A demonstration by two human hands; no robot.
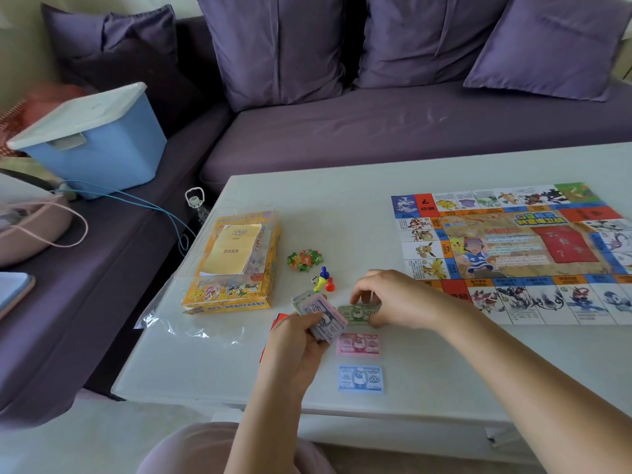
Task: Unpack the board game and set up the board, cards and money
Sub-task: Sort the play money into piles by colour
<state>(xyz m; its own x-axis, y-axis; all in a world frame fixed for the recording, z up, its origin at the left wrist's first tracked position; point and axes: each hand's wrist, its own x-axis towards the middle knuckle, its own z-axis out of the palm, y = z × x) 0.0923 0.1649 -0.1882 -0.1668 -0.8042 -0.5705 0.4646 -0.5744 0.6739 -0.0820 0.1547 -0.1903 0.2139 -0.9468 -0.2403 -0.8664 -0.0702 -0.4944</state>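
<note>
On the white desk (pixel 342 200), far right: the game board (pixel 506 248), unfolded flat. Near the left edge, the yellow game box (pixel 239 289) with a yellow booklet (pixel 232 249) on top, lying on clear plastic wrap (pixel 160 319). Between box and board — a cluster of green-and-orange tokens (pixel 305 260), then coloured pawns (pixel 323 282) beside a small die (pixel 314 279). Gripped in the left hand (pixel 301 336), fingers curled round it: a stack of paper money (pixel 325 318), near the front of the desk. Pinched in the right hand (pixel 393 299), thumb and fingertips closed on its right end: a green note (pixel 355 313), just beside the stack; touching the desk or not, cannot tell. Nearer the front edge, flat in a column — a pink 1000 note (pixel 359 344), then a blue 500 note (pixel 360 378). By the left wrist, a red thing (pixel 278 318), mostly hidden.
</note>
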